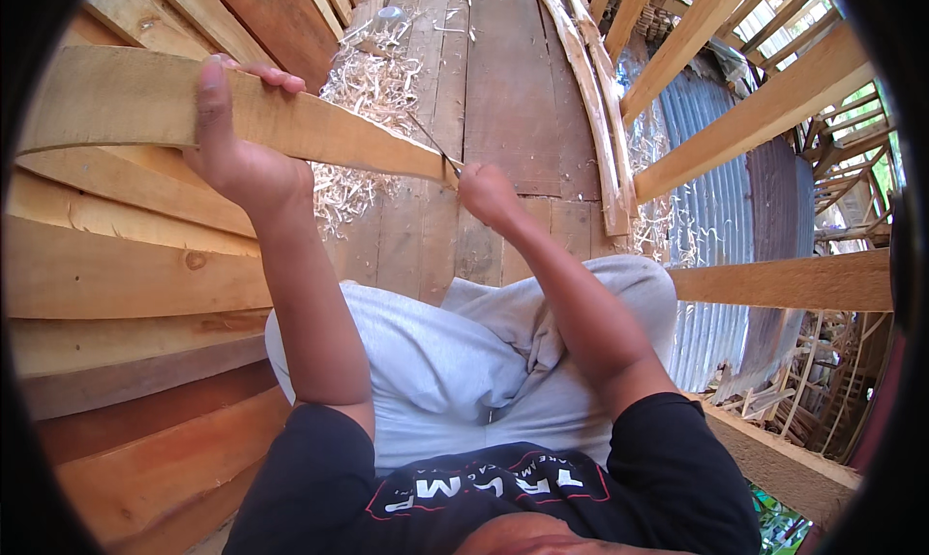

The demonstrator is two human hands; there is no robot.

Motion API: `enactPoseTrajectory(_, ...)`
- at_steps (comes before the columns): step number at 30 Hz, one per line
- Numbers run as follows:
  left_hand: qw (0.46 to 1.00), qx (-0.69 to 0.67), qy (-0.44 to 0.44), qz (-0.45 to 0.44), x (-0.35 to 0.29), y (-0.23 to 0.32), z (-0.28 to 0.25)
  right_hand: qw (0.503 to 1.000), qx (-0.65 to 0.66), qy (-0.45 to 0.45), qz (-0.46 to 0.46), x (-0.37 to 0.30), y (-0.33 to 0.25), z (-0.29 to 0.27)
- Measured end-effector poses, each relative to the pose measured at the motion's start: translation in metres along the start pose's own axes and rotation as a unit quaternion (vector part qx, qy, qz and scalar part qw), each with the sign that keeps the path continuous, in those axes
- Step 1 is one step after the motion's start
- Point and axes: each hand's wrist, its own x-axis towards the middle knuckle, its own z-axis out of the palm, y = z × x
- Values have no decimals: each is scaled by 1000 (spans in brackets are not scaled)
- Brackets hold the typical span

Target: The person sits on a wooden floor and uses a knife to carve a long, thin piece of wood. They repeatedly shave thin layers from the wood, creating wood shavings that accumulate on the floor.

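Note:
A long pale wooden board point(358, 141) reaches from the far left towards the middle, curved by the lens. My left hand point(237, 163) is closed around it, thumb on the near face and fingers over the far edge. At the board's narrow right end, my right hand point(491, 195) makes a fist around the handle of a knife point(433, 139). Its thin dark blade crosses the board's end and points up and left. The fist hides the handle, and I cannot tell how deep the edge sits in the wood.
Curled wood shavings point(373, 86) lie heaped on the plank floor point(508, 90) beyond the board. Stacked planks point(126, 274) line the left. Two rough poles point(585, 90) lie right of centre. Wooden beams point(774, 115) and corrugated metal sheets point(721, 216) are at the right.

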Motion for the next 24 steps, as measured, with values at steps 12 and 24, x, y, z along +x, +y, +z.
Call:
enactPoseTrajectory(12, 999, -29, -35, 3, -1, 1, -10, 986, -146, -83, 12, 25, 48, -10)
enactPoseTrajectory(24, 1000, -24, -13, 4, -1, 2, -8, 987, -97, -114, 65, 14, 29, -22)
